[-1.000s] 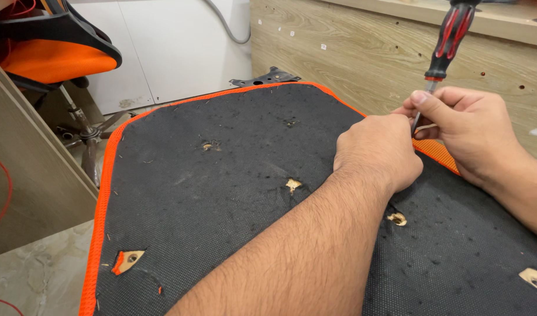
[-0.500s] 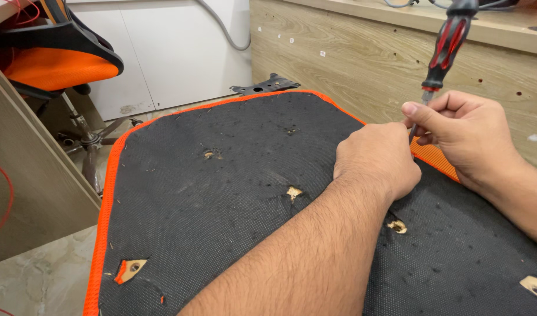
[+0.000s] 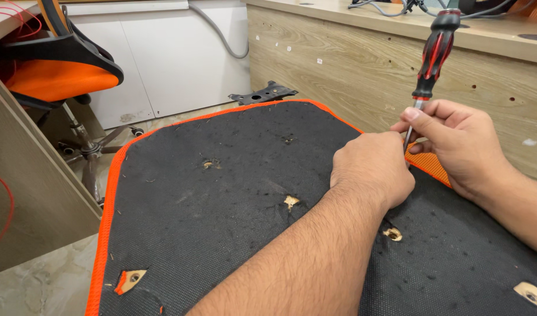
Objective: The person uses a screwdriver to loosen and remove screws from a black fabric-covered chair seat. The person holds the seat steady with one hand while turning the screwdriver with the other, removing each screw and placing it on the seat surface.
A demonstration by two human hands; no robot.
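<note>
Black seat underside [image 3: 221, 199], five torn holes; right hand [image 3: 455, 143] grips one screwdriver [image 3: 433, 52], left hand [image 3: 371, 169] fisted beside shaft.

You face a light wood desk panel [image 3: 362, 64] | cables on its top [image 3: 385, 7] | white cabinet doors [image 3: 163, 58] behind | orange-seated office chair [image 3: 58, 76] at your left | pale marbled floor [image 3: 34, 287]
</note>
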